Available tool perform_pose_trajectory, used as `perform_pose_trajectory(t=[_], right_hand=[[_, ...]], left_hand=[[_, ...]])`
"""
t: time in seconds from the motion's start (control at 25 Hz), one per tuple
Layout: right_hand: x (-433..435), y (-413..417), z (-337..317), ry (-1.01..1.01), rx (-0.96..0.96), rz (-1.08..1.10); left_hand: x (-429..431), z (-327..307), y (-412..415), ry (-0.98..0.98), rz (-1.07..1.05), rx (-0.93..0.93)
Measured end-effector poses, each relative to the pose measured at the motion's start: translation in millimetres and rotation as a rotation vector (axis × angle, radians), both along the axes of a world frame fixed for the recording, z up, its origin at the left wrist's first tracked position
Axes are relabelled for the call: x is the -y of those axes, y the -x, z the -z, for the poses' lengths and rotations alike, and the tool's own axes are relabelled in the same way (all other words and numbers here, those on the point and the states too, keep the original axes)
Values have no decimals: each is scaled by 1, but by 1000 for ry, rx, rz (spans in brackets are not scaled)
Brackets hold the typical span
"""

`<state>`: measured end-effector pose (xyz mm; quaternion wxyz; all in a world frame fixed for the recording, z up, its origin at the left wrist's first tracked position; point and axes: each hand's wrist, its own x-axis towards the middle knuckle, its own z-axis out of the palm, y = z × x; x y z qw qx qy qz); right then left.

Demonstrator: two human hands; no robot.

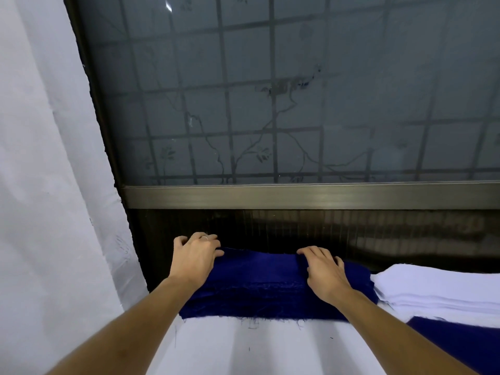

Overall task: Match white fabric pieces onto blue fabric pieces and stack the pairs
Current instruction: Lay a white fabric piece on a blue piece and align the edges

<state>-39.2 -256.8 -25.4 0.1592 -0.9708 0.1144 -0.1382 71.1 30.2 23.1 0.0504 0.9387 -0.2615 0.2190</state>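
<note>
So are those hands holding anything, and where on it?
The blue fabric, by its far edge: the left hand curls round the far left corner, the right hand curls over the edge further right. One piece or several, I cannot tell.

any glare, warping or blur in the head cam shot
Head view: wide-angle warping slants the window frame; one small glint on the frosted window, top left; blue fabric stack under left hand and right hand sharp but dark; white fabric stack bright, layers visible.

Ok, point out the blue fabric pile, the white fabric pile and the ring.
blue fabric pile (261, 289): head view, middle of its top surface.
white fabric pile (438, 286): head view, middle of the top layer.
ring (204, 237): head view, top of the thin band.
</note>
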Motion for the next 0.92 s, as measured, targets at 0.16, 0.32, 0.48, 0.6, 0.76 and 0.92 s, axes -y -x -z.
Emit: perform_pose_trajectory(t=[0.16,0.32,0.48,0.6,0.76,0.92], right_hand=[[-30,-7,-16,-4,179,-134],[-80,-19,-38,-54,296,-356],[-88,-10,-51,-58,272,-360],[-72,11,-62,-178,210,-293],[-46,42,-78,-237,144,-177],[-24,79,-91,-233,93,-163]], left_hand=[[2,-15,18,-6,147,8],[9,-39,44,41,230,7],[3,-58,63,110,237,-13],[-9,-71,71,291,207,-67],[-19,-87,84,403,145,-45],[-23,-95,104,430,100,-55]])
